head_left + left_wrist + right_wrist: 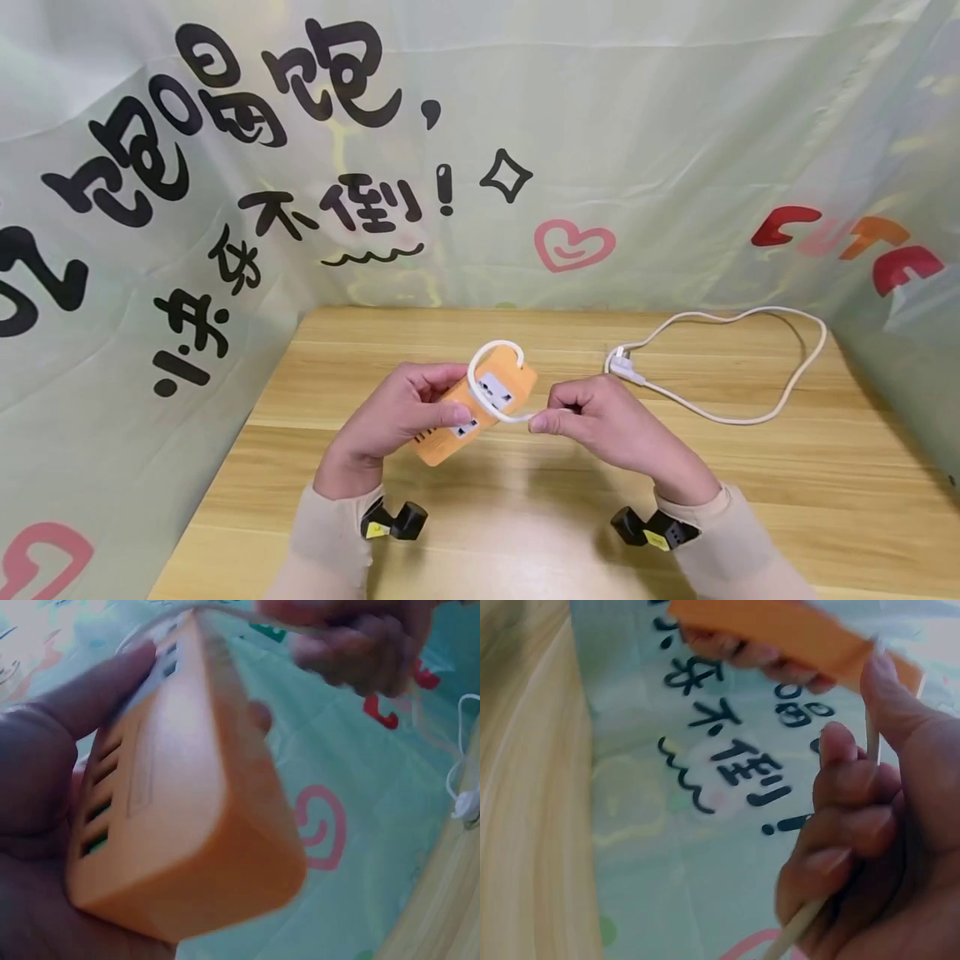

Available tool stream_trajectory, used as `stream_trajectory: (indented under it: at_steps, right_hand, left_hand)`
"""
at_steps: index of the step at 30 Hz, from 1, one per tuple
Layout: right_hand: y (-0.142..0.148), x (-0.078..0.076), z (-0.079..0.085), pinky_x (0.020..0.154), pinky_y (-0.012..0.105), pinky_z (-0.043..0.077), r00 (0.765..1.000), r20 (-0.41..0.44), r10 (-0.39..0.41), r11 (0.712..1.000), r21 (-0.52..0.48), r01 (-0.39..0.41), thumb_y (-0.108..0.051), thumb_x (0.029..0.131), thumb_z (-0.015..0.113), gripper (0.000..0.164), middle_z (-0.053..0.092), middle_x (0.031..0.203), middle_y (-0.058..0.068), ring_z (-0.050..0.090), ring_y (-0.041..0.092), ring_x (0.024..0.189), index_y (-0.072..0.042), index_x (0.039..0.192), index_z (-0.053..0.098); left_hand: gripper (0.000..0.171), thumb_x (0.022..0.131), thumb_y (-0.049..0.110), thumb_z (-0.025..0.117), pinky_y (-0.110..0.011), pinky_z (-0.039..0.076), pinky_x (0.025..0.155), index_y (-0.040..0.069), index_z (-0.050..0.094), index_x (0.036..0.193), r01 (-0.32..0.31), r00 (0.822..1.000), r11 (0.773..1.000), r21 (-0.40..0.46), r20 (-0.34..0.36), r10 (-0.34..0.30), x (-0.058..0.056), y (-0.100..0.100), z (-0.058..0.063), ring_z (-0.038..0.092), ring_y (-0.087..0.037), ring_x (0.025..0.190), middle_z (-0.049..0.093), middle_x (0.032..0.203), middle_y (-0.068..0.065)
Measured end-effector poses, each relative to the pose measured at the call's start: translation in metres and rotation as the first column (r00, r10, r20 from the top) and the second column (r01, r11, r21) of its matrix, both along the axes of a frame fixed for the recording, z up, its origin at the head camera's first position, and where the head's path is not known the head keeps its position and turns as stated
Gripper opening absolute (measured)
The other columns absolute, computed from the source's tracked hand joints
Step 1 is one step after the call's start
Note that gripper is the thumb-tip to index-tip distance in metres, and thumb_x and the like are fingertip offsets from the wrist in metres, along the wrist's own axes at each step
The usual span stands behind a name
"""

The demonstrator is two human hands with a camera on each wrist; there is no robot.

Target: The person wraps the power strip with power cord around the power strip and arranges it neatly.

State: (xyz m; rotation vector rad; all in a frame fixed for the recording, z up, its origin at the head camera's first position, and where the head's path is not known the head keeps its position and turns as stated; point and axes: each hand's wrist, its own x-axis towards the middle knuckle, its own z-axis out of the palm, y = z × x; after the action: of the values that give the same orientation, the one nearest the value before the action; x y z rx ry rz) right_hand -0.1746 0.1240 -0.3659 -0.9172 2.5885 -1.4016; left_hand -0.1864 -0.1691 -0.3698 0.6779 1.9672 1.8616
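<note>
An orange power strip (pixel 442 446) with white socket panels is held above the table in my left hand (pixel 386 421), the thumb across its top face. Slots along its body show in the left wrist view, where the strip (pixel 180 802) tilts. From its far end a white cord (pixel 474 371) loops back over the sockets. My right hand (pixel 600 421) grips this cord to the right of the strip. In the right wrist view the fingers (pixel 855 825) curl round the cord (pixel 799 926), which passes through the palm.
The rest of the cord lies in a wide loop (pixel 817 358) on the wooden table (pixel 337 533), at the back right. Its white plug (pixel 624 364) lies just beyond my right hand. A printed cloth (pixel 465 83) surrounds the table at the back and sides.
</note>
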Motion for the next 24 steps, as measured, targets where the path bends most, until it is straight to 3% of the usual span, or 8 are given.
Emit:
stream_trajectory:
  at_steps: [3, 7, 9, 11, 14, 16, 19, 24]
  right_hand:
    - [0.003, -0.004, -0.002, 0.054, 0.020, 0.032, 1.000, -0.011, 0.023, 0.997, 0.077, -0.022, -0.038, 0.092, 0.080, 0.036, 0.040, 0.062, -0.016, 0.036, -0.001, 0.056, -0.023, 0.067, 0.060]
    - [0.016, -0.008, 0.000, 0.066, 0.023, 0.048, 0.966, -0.041, 0.257, 0.963, 0.090, -0.252, -0.026, 0.103, 0.069, 0.012, 0.061, 0.081, -0.015, 0.054, 0.001, 0.072, -0.026, 0.094, 0.076]
    - [0.022, -0.009, 0.001, 0.074, 0.025, 0.053, 0.942, -0.052, 0.333, 0.941, 0.088, -0.328, -0.019, 0.105, 0.065, 0.014, 0.068, 0.092, -0.013, 0.060, 0.003, 0.081, -0.025, 0.105, 0.077]
    - [0.022, -0.010, 0.000, 0.072, 0.024, 0.052, 0.949, -0.080, 0.304, 0.948, 0.126, -0.293, -0.022, 0.104, 0.068, 0.010, 0.067, 0.090, -0.015, 0.060, 0.001, 0.078, -0.026, 0.102, 0.077]
    - [0.018, -0.012, -0.004, 0.062, 0.022, 0.045, 0.976, -0.144, 0.166, 0.964, 0.232, -0.129, -0.034, 0.098, 0.075, 0.017, 0.058, 0.074, -0.020, 0.050, -0.002, 0.066, -0.028, 0.083, 0.071]
    - [0.016, -0.015, -0.007, 0.057, 0.021, 0.039, 0.978, -0.187, 0.087, 0.954, 0.300, -0.028, -0.039, 0.095, 0.078, 0.028, 0.048, 0.065, -0.020, 0.042, -0.003, 0.061, -0.029, 0.073, 0.064]
    - [0.016, -0.017, -0.011, 0.059, 0.023, 0.039, 0.979, -0.194, 0.057, 0.939, 0.345, 0.014, -0.035, 0.097, 0.077, 0.028, 0.046, 0.066, -0.018, 0.042, -0.001, 0.062, -0.028, 0.073, 0.063]
    - [0.014, -0.017, -0.012, 0.068, 0.027, 0.049, 0.982, -0.183, 0.053, 0.936, 0.353, 0.015, -0.019, 0.100, 0.074, 0.013, 0.065, 0.081, -0.016, 0.055, 0.000, 0.072, -0.023, 0.087, 0.074]
  left_hand:
    - [0.049, 0.094, 0.019, 0.081, -0.028, 0.059, 0.074, -0.002, 0.067, 0.136, 0.090, 0.995, 0.996, -0.023, -0.028, -0.091, -0.001, -0.003, 0.000, 0.071, -0.014, 0.086, 0.077, 0.111, -0.014]
    - [0.042, 0.095, 0.011, 0.078, -0.027, 0.058, 0.075, -0.005, 0.068, 0.133, 0.215, 0.972, 0.976, -0.034, -0.085, -0.217, 0.000, -0.009, 0.002, 0.069, -0.011, 0.085, 0.078, 0.107, -0.008]
    - [0.041, 0.093, 0.006, 0.077, -0.026, 0.058, 0.077, -0.006, 0.068, 0.132, 0.272, 0.957, 0.961, -0.038, -0.090, -0.275, 0.002, -0.010, 0.003, 0.069, -0.012, 0.086, 0.078, 0.108, -0.011]
    - [0.042, 0.092, 0.004, 0.078, -0.026, 0.058, 0.080, -0.004, 0.070, 0.132, 0.320, 0.944, 0.946, -0.059, -0.065, -0.324, 0.004, -0.007, 0.003, 0.069, -0.011, 0.088, 0.078, 0.110, -0.013]
    - [0.041, 0.092, 0.008, 0.080, -0.025, 0.057, 0.082, 0.004, 0.072, 0.132, 0.373, 0.924, 0.919, -0.127, -0.036, -0.380, 0.005, 0.000, 0.002, 0.068, -0.011, 0.089, 0.078, 0.110, -0.011]
    - [0.038, 0.093, 0.013, 0.081, -0.024, 0.056, 0.080, 0.011, 0.075, 0.130, 0.369, 0.924, 0.907, -0.202, -0.027, -0.382, 0.005, 0.005, 0.000, 0.067, -0.009, 0.086, 0.078, 0.107, -0.005]
    - [0.033, 0.092, 0.021, 0.084, -0.021, 0.054, 0.074, 0.021, 0.078, 0.124, 0.320, 0.931, 0.877, -0.357, -0.054, -0.362, 0.006, 0.015, -0.006, 0.063, -0.005, 0.078, 0.077, 0.097, 0.006]
    - [0.027, 0.090, 0.032, 0.084, -0.019, 0.048, 0.068, 0.026, 0.079, 0.116, 0.170, 0.916, 0.760, -0.627, -0.184, -0.357, 0.008, 0.037, -0.014, 0.055, 0.000, 0.069, 0.067, 0.084, 0.019]
